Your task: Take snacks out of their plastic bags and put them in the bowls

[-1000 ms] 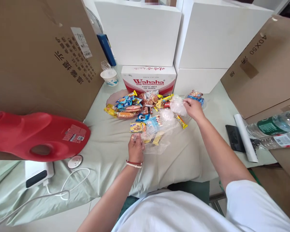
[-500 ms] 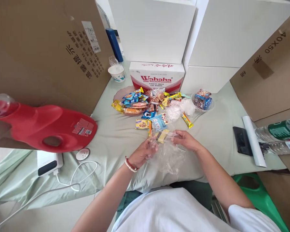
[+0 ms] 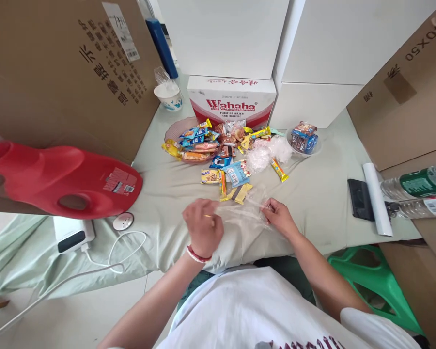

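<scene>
Head view: your left hand [image 3: 202, 228] and right hand [image 3: 279, 218] are each pinched shut on one end of the clear plastic bag [image 3: 241, 213]. It's stretched left-right between them, above the table [image 3: 312, 203] near its front edge. Snack pile [image 3: 221, 150] sits just beyond, with bare cloth to the right.

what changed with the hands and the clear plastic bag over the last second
The right hand left the crumpled clear plastic beside the pile of wrapped snacks, drew back toward the body and gripped the thin clear plastic bag that the left hand already held; both now stretch it between them. Snacks and the red plastic jug stayed put.
</scene>
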Demonstrator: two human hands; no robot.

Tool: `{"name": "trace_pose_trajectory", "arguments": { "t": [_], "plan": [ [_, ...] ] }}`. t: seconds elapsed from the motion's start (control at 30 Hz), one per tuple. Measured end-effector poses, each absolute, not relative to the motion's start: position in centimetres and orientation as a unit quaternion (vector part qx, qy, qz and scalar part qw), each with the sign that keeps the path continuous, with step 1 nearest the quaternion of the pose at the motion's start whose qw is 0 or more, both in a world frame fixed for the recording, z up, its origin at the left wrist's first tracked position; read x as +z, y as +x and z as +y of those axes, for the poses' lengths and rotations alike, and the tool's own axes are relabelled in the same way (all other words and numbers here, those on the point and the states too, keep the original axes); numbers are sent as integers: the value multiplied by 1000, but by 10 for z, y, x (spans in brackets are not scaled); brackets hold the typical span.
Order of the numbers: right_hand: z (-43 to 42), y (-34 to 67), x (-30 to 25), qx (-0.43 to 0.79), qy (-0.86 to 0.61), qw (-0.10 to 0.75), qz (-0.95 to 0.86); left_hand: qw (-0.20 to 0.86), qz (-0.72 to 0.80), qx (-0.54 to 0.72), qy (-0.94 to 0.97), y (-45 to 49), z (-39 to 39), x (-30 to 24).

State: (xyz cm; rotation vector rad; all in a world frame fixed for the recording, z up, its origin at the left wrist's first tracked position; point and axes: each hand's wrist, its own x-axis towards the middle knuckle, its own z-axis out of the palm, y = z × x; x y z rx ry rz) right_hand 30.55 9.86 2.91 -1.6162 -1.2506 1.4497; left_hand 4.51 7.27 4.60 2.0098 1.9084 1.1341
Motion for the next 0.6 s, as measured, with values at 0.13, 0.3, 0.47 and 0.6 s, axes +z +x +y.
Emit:
{"name": "trace_pose_trajectory", "arguments": {
  "t": [0.13,0.3,0.47,0.6],
  "plan": [
    [91,303,23,507,-640,333,-472,128,519,226,814,59,70,38],
    [85,329,25,551,-633,331,-431,225,447,161,850,16,94,17],
    [81,348,36,588,-624,329,-396,244,533,186,788,9,95,14],
    [74,352,36,583,-625,328,-403,178,544,167,803,29,75,12]
  ]
}}
